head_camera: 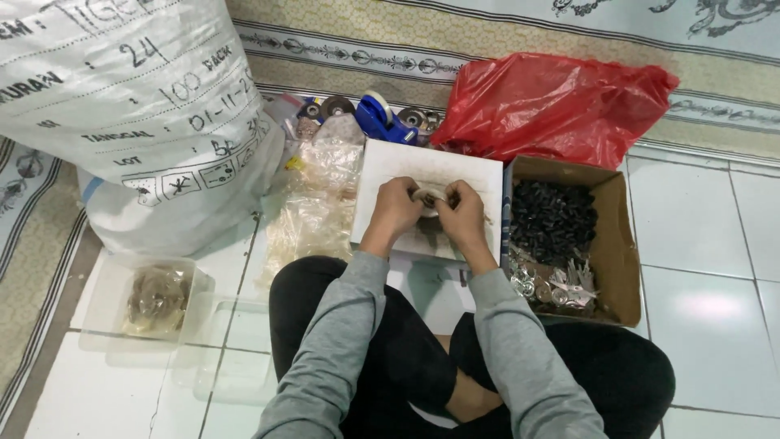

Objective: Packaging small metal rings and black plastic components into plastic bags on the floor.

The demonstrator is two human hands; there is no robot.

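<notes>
Pale ring-shaped piece [428, 196], perhaps a small roll, sits pinched between both hands above the white board [382, 167]. Most of it is covered by the fingers [410, 189], so its full outline and material are hard to make out; only a light curved rim shows between the knuckles. Left hand [396, 208] and right hand [460, 213] meet over it, fingers curled tight around the piece, thumbs hidden underneath. Its round face seems turned up toward the camera, with no clear long axis visible.

On the tiled floor [707, 244], the board lies ahead of the crossed legs. Just to its right stands an open cardboard box [617, 244], holding dark small parts at the far end and shiny metal parts nearer; its near edge is partly hidden by a knee. Beyond the box lies a red plastic bag [552, 102]. A large white woven sack [138, 106] fills the floor's far left corner, cut off by the frame. Clear plastic bags [313, 203] lie between the sack and the board, contents unclear. A blue tape dispenser [382, 118] sits beyond the board. Clear trays [106, 301] rest on the near left, with bare tile around them and on the right.
</notes>
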